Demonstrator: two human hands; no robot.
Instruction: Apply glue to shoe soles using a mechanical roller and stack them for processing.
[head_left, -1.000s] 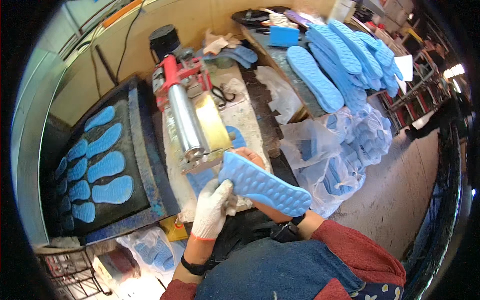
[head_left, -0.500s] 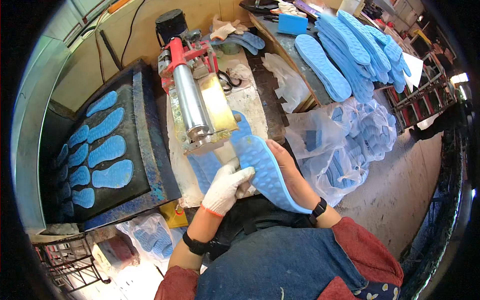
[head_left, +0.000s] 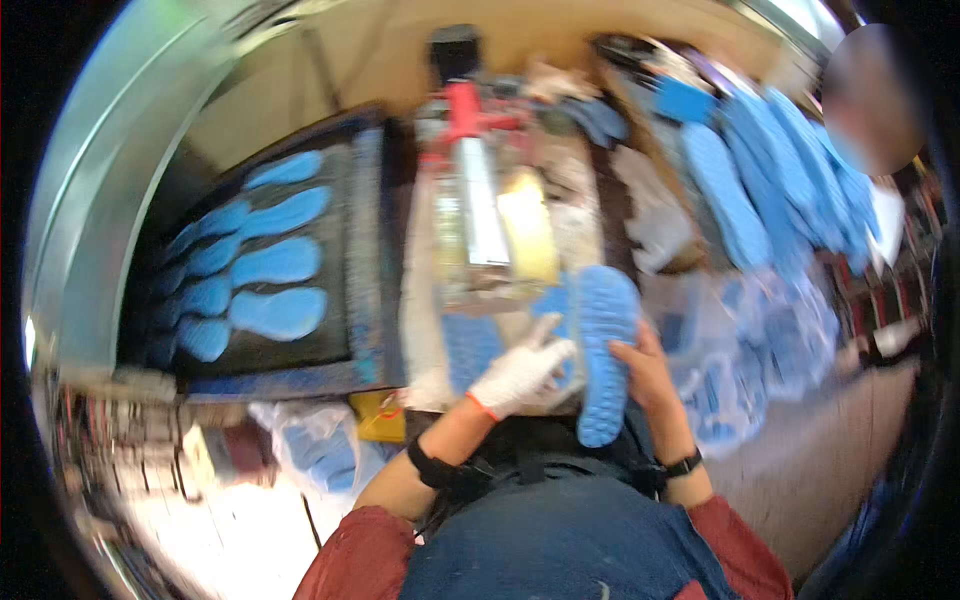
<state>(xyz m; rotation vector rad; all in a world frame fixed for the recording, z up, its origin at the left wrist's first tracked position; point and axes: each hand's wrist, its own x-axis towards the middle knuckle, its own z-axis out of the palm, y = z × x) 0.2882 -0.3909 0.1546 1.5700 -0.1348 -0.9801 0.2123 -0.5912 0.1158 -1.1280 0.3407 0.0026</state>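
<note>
A blue bumpy insole (head_left: 606,345) stands nearly upright in front of me, its toe end pointing away. Bare, my right hand (head_left: 650,372) grips its right edge, thumb on the bumpy face. My left hand (head_left: 522,372), in a white knit glove, is just left of the insole with its fingers stretched apart and nothing held in them. Beyond the hands, a red-framed machine (head_left: 465,110) with a shiny metal cylinder (head_left: 482,205) rests on a pale board (head_left: 420,330). Another blue insole (head_left: 470,350) lies on that board, left of my gloved hand. The picture is blurred by motion.
At left, a dark tray (head_left: 335,330) carries rows of blue insoles. Stacked insoles (head_left: 725,190) cover the bench at right, above clear plastic bags (head_left: 740,360) of insoles. A person (head_left: 872,100) is at the far right. A yellow object (head_left: 380,417) sits below the board.
The view has swung, so the scene sits farther right and is blurred. My left hand has come off the insole and spread its fingers. The insole has turned more upright in my right hand.
</note>
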